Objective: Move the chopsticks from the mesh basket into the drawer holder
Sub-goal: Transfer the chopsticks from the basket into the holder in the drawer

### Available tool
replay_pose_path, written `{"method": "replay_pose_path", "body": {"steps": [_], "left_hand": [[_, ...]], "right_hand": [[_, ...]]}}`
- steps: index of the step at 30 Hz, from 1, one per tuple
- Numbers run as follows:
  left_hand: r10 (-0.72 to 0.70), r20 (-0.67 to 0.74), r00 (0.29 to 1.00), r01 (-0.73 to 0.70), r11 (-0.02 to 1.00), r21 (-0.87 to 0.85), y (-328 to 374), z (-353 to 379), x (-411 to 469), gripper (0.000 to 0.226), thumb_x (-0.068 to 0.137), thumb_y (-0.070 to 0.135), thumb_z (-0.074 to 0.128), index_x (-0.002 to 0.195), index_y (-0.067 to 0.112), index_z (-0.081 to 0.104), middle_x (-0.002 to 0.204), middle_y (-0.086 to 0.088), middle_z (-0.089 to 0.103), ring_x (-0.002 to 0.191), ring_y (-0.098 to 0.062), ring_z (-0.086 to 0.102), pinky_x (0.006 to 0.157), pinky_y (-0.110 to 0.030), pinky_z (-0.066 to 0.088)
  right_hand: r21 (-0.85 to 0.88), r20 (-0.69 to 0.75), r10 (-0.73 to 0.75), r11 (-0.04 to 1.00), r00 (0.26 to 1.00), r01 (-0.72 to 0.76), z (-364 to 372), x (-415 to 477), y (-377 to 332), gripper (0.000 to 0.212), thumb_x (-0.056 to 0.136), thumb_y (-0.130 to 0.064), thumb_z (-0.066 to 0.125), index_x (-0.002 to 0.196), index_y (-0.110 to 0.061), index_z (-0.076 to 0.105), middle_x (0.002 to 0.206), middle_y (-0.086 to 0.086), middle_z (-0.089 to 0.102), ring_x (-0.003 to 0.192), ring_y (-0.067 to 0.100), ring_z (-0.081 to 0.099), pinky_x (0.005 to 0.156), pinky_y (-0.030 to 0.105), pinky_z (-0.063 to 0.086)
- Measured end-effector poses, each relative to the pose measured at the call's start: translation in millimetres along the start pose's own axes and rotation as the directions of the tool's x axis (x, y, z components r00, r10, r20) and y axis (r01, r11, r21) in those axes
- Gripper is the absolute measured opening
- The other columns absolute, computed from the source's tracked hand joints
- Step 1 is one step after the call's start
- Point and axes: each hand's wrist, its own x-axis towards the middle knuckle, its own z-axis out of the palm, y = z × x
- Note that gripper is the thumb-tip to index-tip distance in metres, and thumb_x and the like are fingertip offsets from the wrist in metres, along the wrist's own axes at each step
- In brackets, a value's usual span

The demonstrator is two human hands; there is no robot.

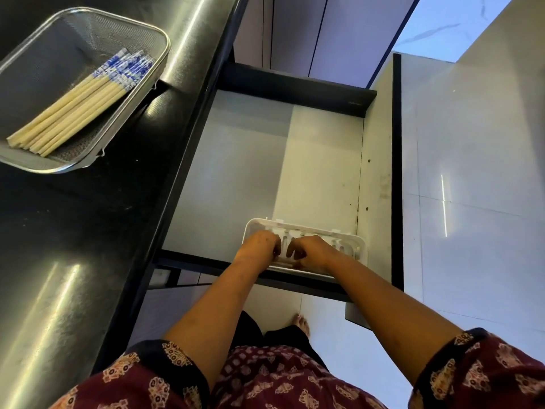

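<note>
All visible chopsticks (pixel 79 104), cream-shafted with blue-and-white patterned tops, lay in one loose diagonal bundle inside the stainless mesh basket (pixel 44 60) at the upper left of the frame, on the black countertop (pixel 73 231). None had reached the drawer. The open drawer (pixel 236 172) filled the centre of the frame, its pale floor bare apart from a white plastic holder (pixel 295 230) set against the near front edge, at lower centre and toward the right-hand wall.

Both hands were at this holder, well apart from the basket. The left hand (pixel 261 246) rested over the holder's left part and the right hand (pixel 312 252) over its middle, close side by side. The fingers of each were bent downward onto the slotted interior, apparently grasping the holder itself; no chopstick showed in either hand. Whether the thumbs hooked under the near rim could not be told, since the hands covered it.

Judged from this arrangement, the task stood at its preparatory stage: the drawer was open and the holder was being seated or adjusted, while the transfer proper had not begun. Remaining work comprised reaching up and left to the basket, gathering the bundle, carrying it across the counter edge, and laying it in the holder's compartment. Whether the full-length sticks would lie flat in the holder could not be judged from this view.
</note>
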Motion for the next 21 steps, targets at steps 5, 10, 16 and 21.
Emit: {"method": "replay_pose_path", "body": {"steps": [5, 10, 16, 21], "left_hand": [[0.116, -0.065, 0.991, -0.099, 0.97, 0.221, -2, 0, -5, 0.026, 0.09, 0.014, 0.057, 0.115, 0.011, 0.059, 0.094, -0.009, 0.055, 0.076, -0.02, 0.051, 0.078, -0.031, 0.044], [0.413, -0.177, 0.893, -0.312, 0.853, 0.419, -14, 6, -11, 0.024, 0.087, 0.007, 0.06, 0.11, 0.01, 0.066, 0.105, -0.012, 0.066, 0.083, -0.022, 0.06, 0.081, -0.029, 0.048], [0.547, -0.173, 0.819, -0.413, 0.771, 0.484, -20, 13, -19, 0.021, 0.088, 0.008, 0.058, 0.105, 0.012, 0.069, 0.11, -0.012, 0.066, 0.099, -0.025, 0.061, 0.09, -0.029, 0.047], [0.442, -0.175, 0.88, -0.326, 0.828, 0.456, -15, 13, -20, 0.03, 0.09, 0.008, 0.055, 0.12, 0.008, 0.061, 0.122, -0.014, 0.061, 0.108, -0.027, 0.059, 0.101, -0.034, 0.046]], "right_hand": [[-0.007, -0.028, -0.007, 1.0, 1.0, 0.007, 6, -4, 3, 0.027, 0.084, -0.012, 0.068, 0.109, -0.018, 0.062, 0.106, 0.007, 0.066, 0.092, 0.019, 0.062, 0.087, 0.03, 0.053], [0.044, -0.099, 0.024, 0.999, 0.995, -0.02, 4, -9, 9, 0.017, 0.083, -0.012, 0.069, 0.099, -0.016, 0.064, 0.102, 0.007, 0.066, 0.083, 0.015, 0.056, 0.074, 0.022, 0.045], [0.045, -0.096, 0.036, 0.998, 0.995, -0.031, 3, -11, 13, 0.012, 0.083, -0.007, 0.068, 0.093, -0.013, 0.065, 0.101, 0.008, 0.066, 0.082, 0.015, 0.056, 0.073, 0.021, 0.044], [0.039, -0.076, 0.028, 0.999, 0.997, -0.025, 4, -10, 11, 0.013, 0.083, -0.008, 0.068, 0.095, -0.012, 0.066, 0.102, 0.009, 0.064, 0.085, 0.017, 0.056, 0.075, 0.022, 0.044]]}}
